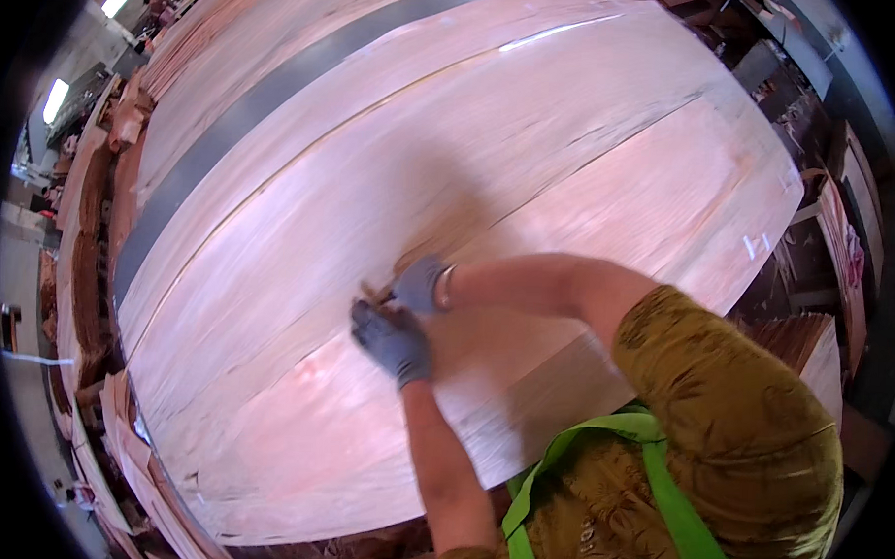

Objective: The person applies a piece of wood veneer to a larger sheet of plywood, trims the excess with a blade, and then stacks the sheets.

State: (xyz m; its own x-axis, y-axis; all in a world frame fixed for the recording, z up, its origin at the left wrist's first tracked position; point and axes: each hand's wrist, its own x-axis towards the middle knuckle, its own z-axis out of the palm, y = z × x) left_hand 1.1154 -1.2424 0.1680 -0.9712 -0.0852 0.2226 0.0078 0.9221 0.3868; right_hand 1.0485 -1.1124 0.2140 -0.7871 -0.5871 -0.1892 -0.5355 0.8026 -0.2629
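Observation:
My left hand (394, 342), in a grey-blue glove, is over the middle of a large pale pink wood veneer sheet (301, 230). Its fingers are curled against a small, thin brown wood strip (376, 295). From the right, my right hand (423, 284), gloved alike, reaches across and meets the left one at this strip. The fingers of the right hand are bent and partly hidden, closed about the strip's other side. Blur softens the strip's outline. A dark seam (609, 167) runs through the sheet beyond the hands.
A grey band (236, 114) crosses the far side, next to a long narrow gap (274, 180) in the veneer. Stacked veneer (94, 247) lines the left. More wood pieces (805, 351) lie off the sheet's right edge. Green straps (676, 504) hang over my brown-gold clothing.

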